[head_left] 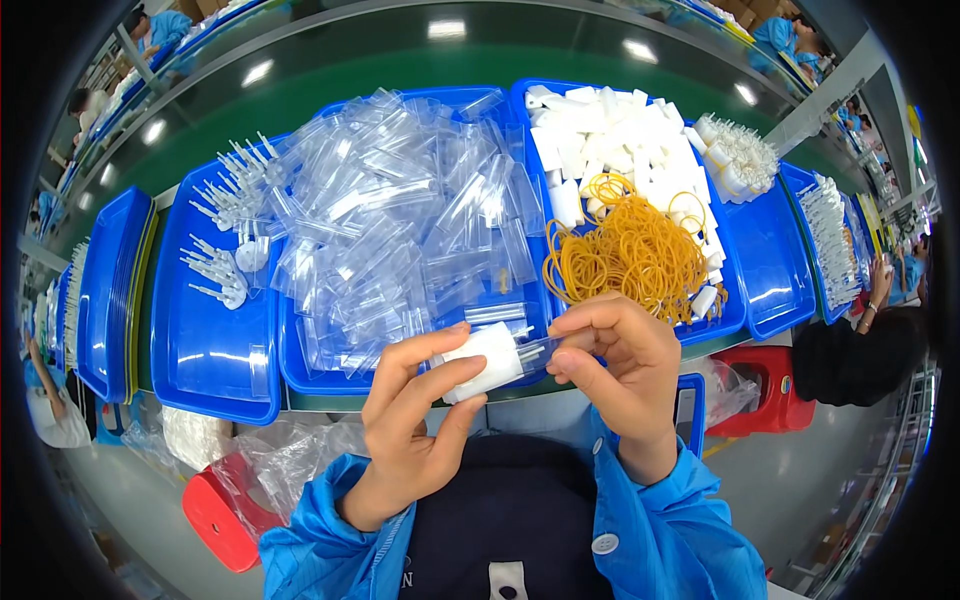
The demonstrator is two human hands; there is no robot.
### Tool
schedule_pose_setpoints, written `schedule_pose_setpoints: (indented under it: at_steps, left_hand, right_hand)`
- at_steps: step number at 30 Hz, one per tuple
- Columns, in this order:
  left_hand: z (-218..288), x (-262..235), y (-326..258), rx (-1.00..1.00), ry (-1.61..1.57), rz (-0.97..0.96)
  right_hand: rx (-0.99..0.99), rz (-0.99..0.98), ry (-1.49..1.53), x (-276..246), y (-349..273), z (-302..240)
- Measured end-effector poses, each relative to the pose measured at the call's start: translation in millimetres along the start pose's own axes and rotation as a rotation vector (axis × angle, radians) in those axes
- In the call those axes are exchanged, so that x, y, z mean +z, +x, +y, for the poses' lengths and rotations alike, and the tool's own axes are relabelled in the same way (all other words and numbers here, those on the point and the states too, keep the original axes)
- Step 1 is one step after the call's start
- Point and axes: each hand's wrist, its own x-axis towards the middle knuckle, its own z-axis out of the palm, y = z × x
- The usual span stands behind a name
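Observation:
My left hand (pixel 415 430) grips a white cylinder-shaped piece (pixel 495 358) between thumb and fingers, tilted in front of my body. From its right end stick out several thin, pale prongs (pixel 533 354), with clear plastic film around them. My right hand (pixel 630 365) has thumb and forefinger closed at the edge of that film. Just beyond my hands, a blue tray (pixel 330 383) is heaped with clear plastic sleeves (pixel 370 190). Farther right, another blue tray (pixel 735 318) holds white pieces (pixel 600 130) and a pile of yellow rubber bands (pixel 640 250).
At the left, a blue tray (pixel 190 370) carries white pronged parts (pixel 215 270); stacked blue trays (pixel 110 290) stand beyond it. On the right lie bundled white pronged parts (pixel 738 158). Red stools (pixel 220 520) flank me below the bench. Another person (pixel 860 345) works at the right.

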Motion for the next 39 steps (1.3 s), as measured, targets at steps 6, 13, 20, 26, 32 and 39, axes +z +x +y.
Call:
schedule_pose_setpoints:
  at_steps: [6, 13, 20, 26, 32, 39]
  left_hand:
    - [3, -1, 3, 0.005, -0.027, -0.031]
    - [1, -2, 3, 0.032, -0.019, -0.034]
    - [-4, -2, 2, 0.073, -0.048, -0.049]
    - [-9, 2, -3, 0.077, -0.033, -0.061]
    - [-8, 10, -2, 0.203, 0.274, 0.09]
    - [-6, 13, -5, 0.233, 0.382, 0.107]
  right_hand:
    - [-0.086, 0.094, -0.065, 6, 0, 2]
    - [-0.003, 0.021, 0.06, 1, 0, -3]
    - [-0.01, 0.026, 0.155, 4, 2, 5]
    - [-0.079, 0.109, 0.155, 14, -1, 12]
    - [-0.261, 0.174, -0.579, 30, -2, -2]
    - [-0.386, 0.272, -0.808, 51, -8, 14]
